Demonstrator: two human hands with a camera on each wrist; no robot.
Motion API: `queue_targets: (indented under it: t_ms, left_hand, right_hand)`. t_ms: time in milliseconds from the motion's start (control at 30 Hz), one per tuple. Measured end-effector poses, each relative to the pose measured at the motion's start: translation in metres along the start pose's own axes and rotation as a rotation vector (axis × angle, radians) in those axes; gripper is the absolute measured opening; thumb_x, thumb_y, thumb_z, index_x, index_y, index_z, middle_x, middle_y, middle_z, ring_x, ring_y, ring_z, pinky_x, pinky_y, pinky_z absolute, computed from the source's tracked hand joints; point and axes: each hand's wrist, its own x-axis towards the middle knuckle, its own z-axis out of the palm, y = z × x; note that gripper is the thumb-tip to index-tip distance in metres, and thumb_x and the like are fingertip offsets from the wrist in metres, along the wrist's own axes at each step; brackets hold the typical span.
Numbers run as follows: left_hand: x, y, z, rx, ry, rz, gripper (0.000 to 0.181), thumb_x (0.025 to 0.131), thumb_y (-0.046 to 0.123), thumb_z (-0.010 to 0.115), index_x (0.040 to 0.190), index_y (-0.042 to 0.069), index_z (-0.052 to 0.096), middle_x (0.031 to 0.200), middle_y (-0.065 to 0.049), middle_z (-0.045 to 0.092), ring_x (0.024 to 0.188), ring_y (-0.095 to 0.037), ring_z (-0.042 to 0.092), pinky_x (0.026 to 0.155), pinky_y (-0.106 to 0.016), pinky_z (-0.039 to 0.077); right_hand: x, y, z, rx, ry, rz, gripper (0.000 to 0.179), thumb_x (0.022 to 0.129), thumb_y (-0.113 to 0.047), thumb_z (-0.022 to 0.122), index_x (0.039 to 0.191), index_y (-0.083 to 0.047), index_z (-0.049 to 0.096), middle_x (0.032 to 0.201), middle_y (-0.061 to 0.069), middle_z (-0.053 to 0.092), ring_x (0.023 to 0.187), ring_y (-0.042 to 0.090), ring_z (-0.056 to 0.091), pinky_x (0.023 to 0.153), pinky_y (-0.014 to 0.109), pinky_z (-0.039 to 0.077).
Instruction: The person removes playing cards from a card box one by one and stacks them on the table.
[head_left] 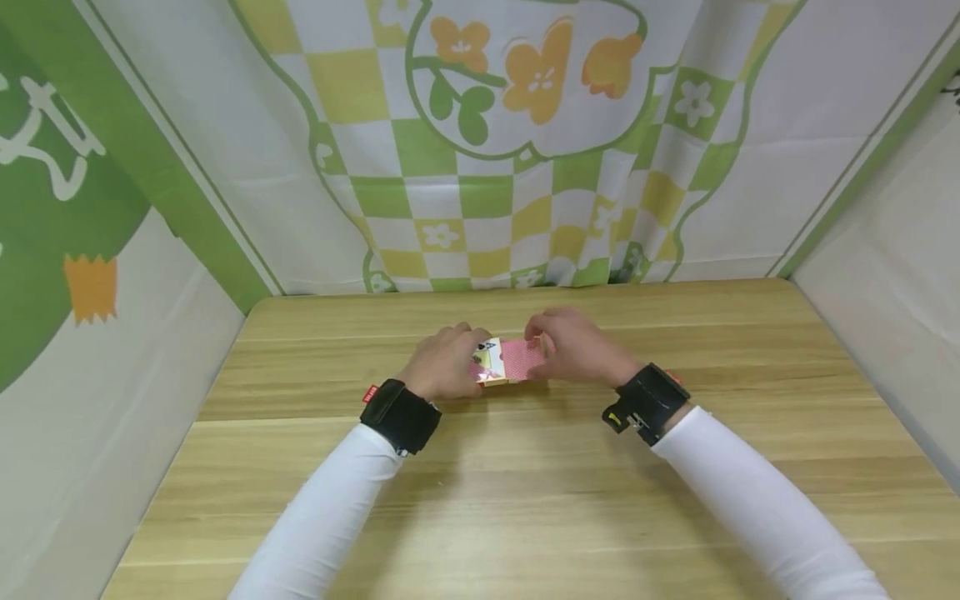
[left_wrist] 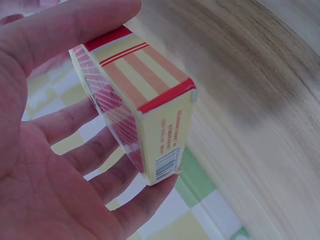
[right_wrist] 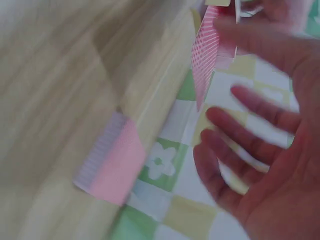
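Observation:
My left hand (head_left: 447, 360) grips a playing-card box (head_left: 491, 363) between thumb and fingers. In the left wrist view the box (left_wrist: 145, 105) shows a red-trimmed striped side, a barcode on its narrow end and a pink patterned face. From its right end, in the head view, a pink patterned panel (head_left: 521, 360) stretches toward my right hand (head_left: 581, 343). The right wrist view has the thumb tip overlapping this panel (right_wrist: 204, 57), while the other fingers (right_wrist: 242, 132) stay spread and bent, blurred, with nothing between them.
A pink-backed stack of cards (right_wrist: 117, 165) lies on the wooden table (head_left: 517, 492), seen in the right wrist view. Behind the table's far edge hangs a checked curtain (head_left: 487, 200). Fabric walls (head_left: 172, 317) stand at both sides.

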Motion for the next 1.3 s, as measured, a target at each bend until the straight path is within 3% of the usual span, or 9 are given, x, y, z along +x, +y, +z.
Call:
queue_targets:
  t_ms: [100,233,700,967,1300]
  left_hand:
    - [0.001,0.002,0.001,0.002,-0.006,0.007,0.074,0.06,0.028,0.077,0.128,0.015,0.051,0.103,-0.001,0.053,0.089,-0.017,0.049,0.071,-0.034,0.042]
    - [0.001,0.004,0.001,0.002,-0.018,0.021,0.073,0.061,0.03,0.077,0.128,0.015,0.051,0.103,-0.001,0.053,0.09,-0.018,0.049,0.072,-0.034,0.043]
    - [0.002,0.005,0.001,-0.004,-0.006,0.039,0.073,0.06,0.03,0.077,0.127,0.015,0.052,0.1,0.0,0.052,0.088,-0.017,0.049,0.07,-0.033,0.043]
    - [0.002,0.004,0.001,-0.005,-0.008,0.028,0.074,0.06,0.029,0.078,0.128,0.014,0.051,0.104,-0.003,0.054,0.09,-0.019,0.05,0.073,-0.035,0.043]
    - [0.001,-0.001,0.002,-0.007,-0.01,0.0,0.074,0.058,0.026,0.077,0.128,0.015,0.052,0.106,-0.002,0.054,0.093,-0.019,0.051,0.073,-0.036,0.044]
  right_hand:
    - [0.004,-0.006,0.0,-0.132,-0.025,-0.136,0.05,0.062,-0.036,0.08,0.102,-0.013,0.061,0.1,0.0,0.057,0.093,0.018,0.05,0.082,0.033,0.038]
    - [0.007,-0.009,0.002,-0.13,-0.07,-0.193,0.049,0.061,-0.031,0.08,0.102,-0.013,0.061,0.1,0.0,0.056,0.096,0.018,0.05,0.083,0.031,0.038]
    - [0.008,-0.006,0.0,-0.098,-0.115,-0.193,0.049,0.063,-0.028,0.079,0.107,-0.014,0.061,0.103,-0.002,0.056,0.096,0.012,0.049,0.082,0.026,0.04]
    - [0.006,0.001,-0.004,-0.132,-0.125,-0.206,0.048,0.064,-0.028,0.079,0.106,-0.014,0.061,0.099,-0.001,0.055,0.091,0.012,0.048,0.078,0.027,0.041]
    - [0.0,0.015,-0.021,-0.176,-0.179,-0.136,0.055,0.069,-0.028,0.076,0.118,-0.018,0.056,0.107,0.002,0.052,0.096,0.018,0.049,0.082,0.033,0.041]
